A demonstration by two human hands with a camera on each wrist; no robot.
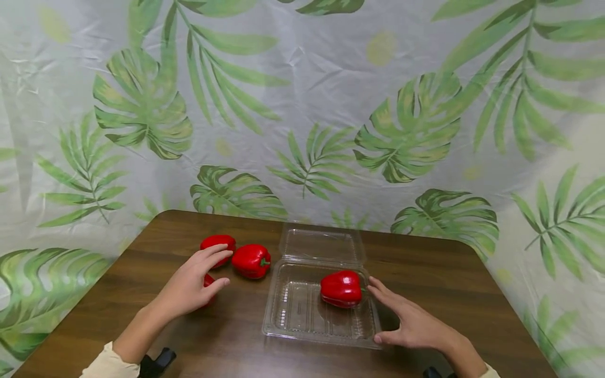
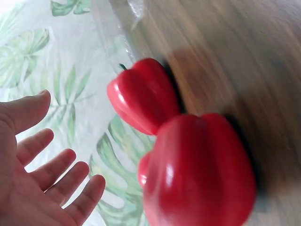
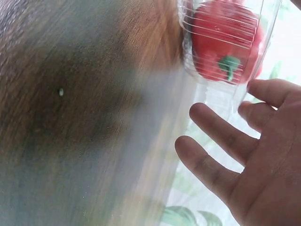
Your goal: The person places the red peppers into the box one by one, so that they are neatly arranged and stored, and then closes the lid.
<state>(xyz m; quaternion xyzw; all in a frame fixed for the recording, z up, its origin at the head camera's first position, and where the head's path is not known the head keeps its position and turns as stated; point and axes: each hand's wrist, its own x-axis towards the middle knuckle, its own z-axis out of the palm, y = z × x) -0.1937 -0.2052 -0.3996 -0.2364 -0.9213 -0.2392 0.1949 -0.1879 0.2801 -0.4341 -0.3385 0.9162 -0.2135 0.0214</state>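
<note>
A red bell pepper [image 1: 341,289] with a green stem lies in the right half of a clear plastic clamshell container [image 1: 302,336], whose lid [image 1: 321,245] is folded back. My right hand [image 1: 411,321] is at the container's right side, fingers spread, thumb by the front right corner; whether it touches the rim I cannot tell. Over the table to the left, my left hand [image 1: 191,283] has its fingers extended and holds nothing. Beside it are a red bell pepper [image 1: 251,261], another pepper [image 1: 218,241] partly behind the fingers, and a third [image 2: 200,174], mostly hidden by the hand in the head view.
The brown wooden table [image 1: 425,268] carries the container and peppers. Behind it hangs a pale cloth [image 1: 326,105] printed with green leaves. Dark straps or mounts [image 1: 158,362] show by the wrists at the bottom edge.
</note>
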